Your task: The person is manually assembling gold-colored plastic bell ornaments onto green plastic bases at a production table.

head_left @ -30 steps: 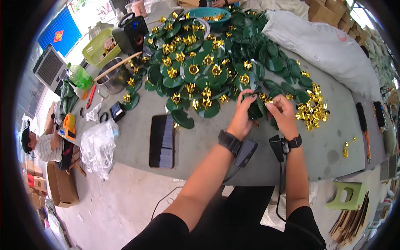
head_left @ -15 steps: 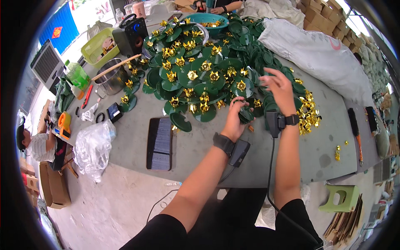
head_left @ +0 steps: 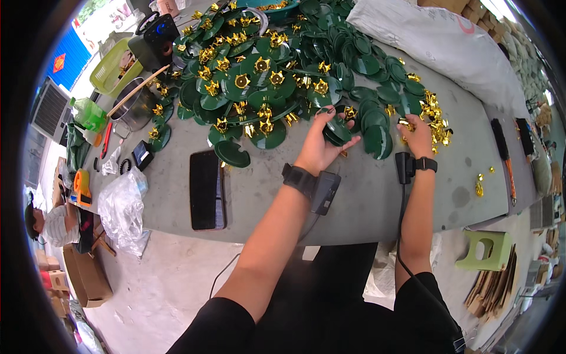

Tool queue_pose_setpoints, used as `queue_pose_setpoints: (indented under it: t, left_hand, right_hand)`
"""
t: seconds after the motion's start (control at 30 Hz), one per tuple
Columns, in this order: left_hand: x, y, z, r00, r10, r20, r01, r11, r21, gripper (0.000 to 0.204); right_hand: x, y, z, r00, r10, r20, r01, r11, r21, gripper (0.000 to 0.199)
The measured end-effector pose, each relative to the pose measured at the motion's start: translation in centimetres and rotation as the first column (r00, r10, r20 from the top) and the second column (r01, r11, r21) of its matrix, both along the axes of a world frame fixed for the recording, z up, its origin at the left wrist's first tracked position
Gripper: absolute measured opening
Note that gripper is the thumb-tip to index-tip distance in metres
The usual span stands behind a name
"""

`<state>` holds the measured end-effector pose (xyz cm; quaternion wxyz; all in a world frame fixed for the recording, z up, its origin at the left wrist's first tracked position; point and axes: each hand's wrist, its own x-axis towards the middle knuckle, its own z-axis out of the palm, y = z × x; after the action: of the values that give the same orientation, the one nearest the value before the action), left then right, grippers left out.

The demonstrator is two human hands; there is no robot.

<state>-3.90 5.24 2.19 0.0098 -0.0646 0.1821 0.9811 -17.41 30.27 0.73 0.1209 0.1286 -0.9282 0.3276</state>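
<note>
Left hand (head_left: 317,147): fingers curled around a few thin, round, dark green, glossy discs, apparently plastic (head_left: 338,131), held tilted above the table. Right hand (head_left: 420,139): fingers bent downward at the left edge of a loose heap of small, shiny gold, petal-edged pieces (head_left: 440,127). One gold piece (head_left: 404,123) shows at the fingertips; whether it is pinched cannot be told.

Governing relation: the held discs lie to the left of the gold heap, well apart from it, with a row of loose green discs (head_left: 377,141) between the hands. The heap's long axis runs roughly away from the person; the right hand is clearly the nearer.

Surface: grey, flat, stained tabletop (head_left: 365,206), bearing a wide pile of green discs dotted with gold pieces (head_left: 268,138), a white woven sack (head_left: 436,50) behind and a black rectangular phone (head_left: 204,189) at left.

Room: pale floor (head_left: 171,271), light green plastic stool (head_left: 500,251) at right, brown cardboard box (head_left: 85,277) and a seated person (head_left: 59,227) at far left
</note>
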Motion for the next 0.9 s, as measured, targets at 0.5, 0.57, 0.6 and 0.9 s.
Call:
queue_pose_setpoints:
  t: [0.5,0.57,0.6,0.9]
  left_hand:
    - [-0.3,-0.4,-0.3,0.984,0.014,-0.178,-0.058,0.969,-0.242,0.038]
    - [0.0,-0.6,0.1,0.967,0.005,-0.253,-0.107,0.915,-0.389,0.035]
    - [0.2,-0.3,0.8,0.967,0.001,-0.253,-0.102,0.916,-0.388,0.035]
    - [0.9,0.4,1.3,0.967,0.010,-0.256,-0.216,0.566,-0.795,0.029]
  right_hand:
    - [9.7,-10.7,6.9,0.843,0.527,-0.113,-0.534,0.790,-0.302,0.029]
    - [9.8,-11.0,6.7,0.834,0.540,-0.117,-0.549,0.788,-0.277,0.028]
    - [9.5,-10.3,6.4,0.828,0.547,-0.120,-0.557,0.783,-0.275,0.028]
    - [9.3,-9.7,7.0,0.762,0.627,-0.162,-0.643,0.760,-0.087,0.031]
